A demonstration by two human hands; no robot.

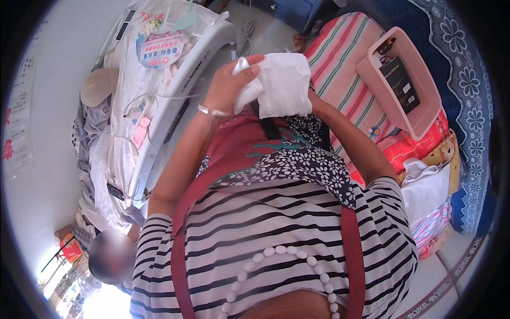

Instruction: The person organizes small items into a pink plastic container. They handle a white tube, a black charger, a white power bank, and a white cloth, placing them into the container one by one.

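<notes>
In front of my waist, my left hand [229,83] pinches a folded white cloth or tissue [285,85] between thumb and fingers. A bunched fold of it stands up by the thumb, while the rest spreads flat to the right. My right hand [315,102] is behind the sheet's right edge; only its wrist side shows and its fingers are hidden. Below both hands lies a red apron [235,141] with a dark flower-print panel [287,161], over a striped shirt [275,215].
A pink plastic bin [376,89] holding a black box [400,85] stands on striped bedding [338,52] to the right. On the left, a white-framed bed [187,75] carries cables, a phone [115,191] and a beige cap [99,87]. Another person [112,257] is at lower left.
</notes>
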